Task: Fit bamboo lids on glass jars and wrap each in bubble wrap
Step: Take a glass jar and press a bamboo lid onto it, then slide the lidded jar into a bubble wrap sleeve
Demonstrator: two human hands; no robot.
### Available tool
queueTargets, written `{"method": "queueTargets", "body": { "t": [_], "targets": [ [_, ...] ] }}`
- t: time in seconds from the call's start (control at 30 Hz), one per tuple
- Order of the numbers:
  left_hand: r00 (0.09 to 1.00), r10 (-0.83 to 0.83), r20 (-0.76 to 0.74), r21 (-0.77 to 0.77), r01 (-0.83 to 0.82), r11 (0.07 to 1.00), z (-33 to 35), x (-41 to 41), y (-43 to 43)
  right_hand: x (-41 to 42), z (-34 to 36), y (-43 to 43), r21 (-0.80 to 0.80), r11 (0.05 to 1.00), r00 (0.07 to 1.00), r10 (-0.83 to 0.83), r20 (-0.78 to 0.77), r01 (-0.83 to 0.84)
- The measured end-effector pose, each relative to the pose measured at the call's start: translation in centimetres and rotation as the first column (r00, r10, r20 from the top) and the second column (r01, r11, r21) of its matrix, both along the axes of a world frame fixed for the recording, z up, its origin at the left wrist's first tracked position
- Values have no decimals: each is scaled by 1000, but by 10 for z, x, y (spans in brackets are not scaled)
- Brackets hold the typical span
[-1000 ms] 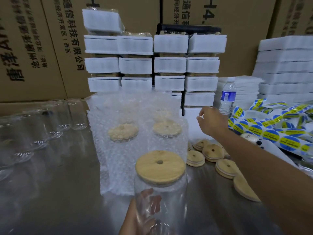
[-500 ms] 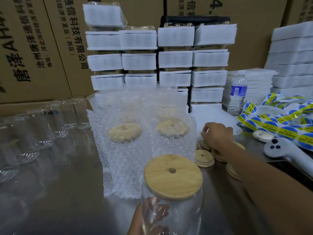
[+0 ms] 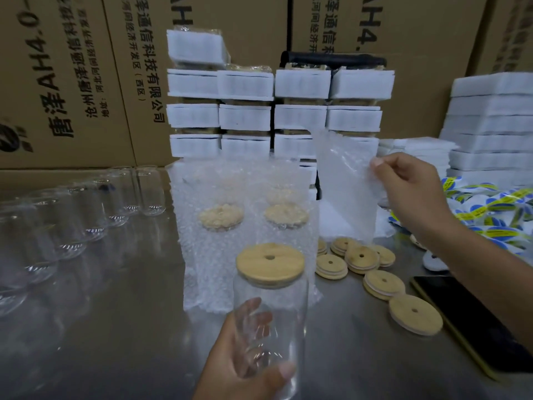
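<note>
My left hand (image 3: 245,362) grips a clear glass jar (image 3: 271,321) low in the middle of the view. A round bamboo lid (image 3: 270,264) with a small centre hole sits on the jar's mouth. My right hand (image 3: 409,192) pinches the edge of a bubble wrap sheet (image 3: 346,183) and holds it up in the air, to the right of and behind the jar. Several wrapped, lidded jars (image 3: 239,226) stand just behind the held jar. Loose bamboo lids (image 3: 383,284) lie on the steel table (image 3: 115,327) under my right arm.
Several bare glass jars (image 3: 86,215) line the left of the table. Stacked white foam packs (image 3: 274,111) and cardboard boxes (image 3: 72,82) form the back wall. A dark phone (image 3: 476,321) lies at right, with blue-yellow sticker strips (image 3: 496,215) and more foam stacks (image 3: 496,125) beyond.
My right hand left the loose lids, took a bubble wrap sheet and lifted it up. The left hand keeps hold of the lidded jar.
</note>
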State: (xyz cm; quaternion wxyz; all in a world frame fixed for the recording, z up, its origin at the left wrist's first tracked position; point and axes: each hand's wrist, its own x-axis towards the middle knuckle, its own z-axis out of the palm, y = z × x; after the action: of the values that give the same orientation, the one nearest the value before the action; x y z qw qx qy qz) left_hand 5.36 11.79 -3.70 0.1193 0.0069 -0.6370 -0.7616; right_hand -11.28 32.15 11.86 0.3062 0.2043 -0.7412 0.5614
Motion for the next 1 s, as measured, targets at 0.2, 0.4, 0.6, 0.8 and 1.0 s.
{"method": "queueTargets", "body": {
  "t": [0.2, 0.4, 0.6, 0.8, 1.0],
  "targets": [
    [993, 1, -120, 7, 0, 1000, 5, 10, 0, 93, -11, 2, 71, 987, 984, 149, -100, -142],
    [968, 109, -224, 91, -90, 992, 18, 30, -13, 156, -24, -11, 12, 903, 901, 429, -57, -429],
    [940, 152, -306, 135, -116, 984, 43, 59, -29, 178, -34, -43, -11, 818, 818, 575, -20, -575],
    [924, 209, -319, 145, -170, 975, 60, 81, -43, 177, -62, -62, 79, 769, 771, 623, 135, -635],
    [920, 247, -303, 135, -215, 967, 60, 86, -54, 172, -76, -67, 62, 781, 776, 604, 180, -622]
  ]
}}
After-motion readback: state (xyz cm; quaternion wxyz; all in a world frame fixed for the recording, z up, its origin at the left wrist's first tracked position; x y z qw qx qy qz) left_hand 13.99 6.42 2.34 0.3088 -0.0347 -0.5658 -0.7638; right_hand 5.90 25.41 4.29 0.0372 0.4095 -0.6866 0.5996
